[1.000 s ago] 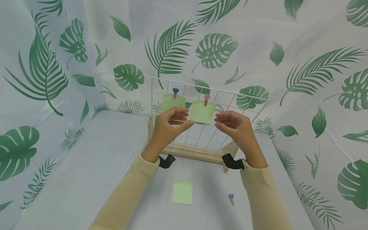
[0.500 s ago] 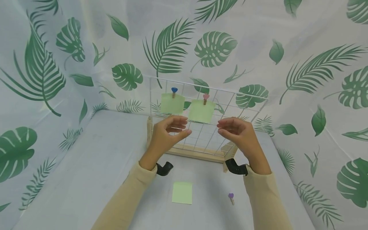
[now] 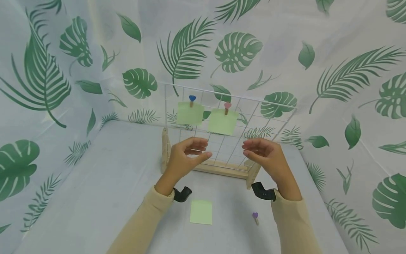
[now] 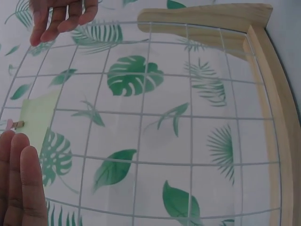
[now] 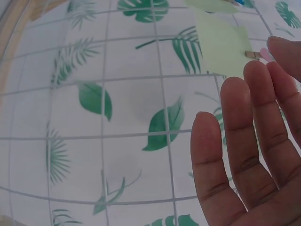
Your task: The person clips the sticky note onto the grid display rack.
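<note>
Two pale green sticky notes hang on a white wire grid (image 3: 253,121). The left note (image 3: 190,114) is held by a clothespin with a blue heart (image 3: 192,98), the right note (image 3: 223,122) by one with a pink heart (image 3: 227,106). Below the notes, my left hand (image 3: 187,155) holds nothing, its fingers relaxed and thumb apart. My right hand (image 3: 264,151) faces it across a gap, also holding nothing. In the right wrist view, the fingers (image 5: 240,122) are loosely extended before the grid, near the pink-heart clothespin (image 5: 256,54).
The grid stands in a wooden base (image 3: 222,170) at the back of the white table (image 3: 120,183). Nearer lie another green sticky note (image 3: 201,212) and a clothespin with a purple heart (image 3: 255,218). A leaf-printed curtain (image 3: 269,42) rises behind.
Both hands have moved down, away from the hung notes, and slightly apart. The left note, partly covered by the left hand earlier, now shows fully. The items on the table stayed put.
</note>
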`<state>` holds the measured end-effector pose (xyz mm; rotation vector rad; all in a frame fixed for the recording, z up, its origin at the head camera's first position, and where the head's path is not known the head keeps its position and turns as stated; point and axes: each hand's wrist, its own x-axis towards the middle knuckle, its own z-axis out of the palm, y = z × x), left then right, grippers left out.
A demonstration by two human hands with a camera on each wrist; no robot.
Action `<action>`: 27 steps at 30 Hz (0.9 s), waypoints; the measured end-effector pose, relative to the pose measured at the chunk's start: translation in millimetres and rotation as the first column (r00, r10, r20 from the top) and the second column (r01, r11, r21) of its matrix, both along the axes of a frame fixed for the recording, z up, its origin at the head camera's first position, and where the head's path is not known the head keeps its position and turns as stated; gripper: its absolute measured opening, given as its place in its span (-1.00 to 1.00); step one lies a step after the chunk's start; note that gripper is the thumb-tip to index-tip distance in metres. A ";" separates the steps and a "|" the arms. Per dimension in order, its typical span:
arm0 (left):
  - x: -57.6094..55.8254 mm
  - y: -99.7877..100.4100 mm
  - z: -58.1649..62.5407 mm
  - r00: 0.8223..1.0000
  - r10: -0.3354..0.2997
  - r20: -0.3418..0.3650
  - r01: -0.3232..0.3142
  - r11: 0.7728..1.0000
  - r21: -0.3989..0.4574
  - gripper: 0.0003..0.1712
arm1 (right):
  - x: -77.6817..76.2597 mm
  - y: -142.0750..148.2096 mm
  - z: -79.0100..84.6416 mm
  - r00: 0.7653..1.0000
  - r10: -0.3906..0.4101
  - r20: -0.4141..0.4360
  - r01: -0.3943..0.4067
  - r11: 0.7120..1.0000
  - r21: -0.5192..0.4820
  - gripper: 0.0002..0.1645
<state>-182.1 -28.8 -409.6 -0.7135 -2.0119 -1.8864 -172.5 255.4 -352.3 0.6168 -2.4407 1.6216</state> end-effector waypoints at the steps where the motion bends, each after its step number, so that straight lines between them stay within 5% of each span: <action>1: 0.6 0.6 -1.5 1.000 -0.002 0.005 0.002 1.000 0.005 -0.62 | 0.7 0.6 -1.1 1.000 0.002 -0.001 -0.002 1.000 -0.005 -0.73; 27: 18.1 0.1 -40.6 0.995 0.033 0.097 -0.036 0.999 0.027 -0.61 | 19.2 23.8 -36.3 1.000 0.011 0.015 -0.010 0.999 -0.031 -0.81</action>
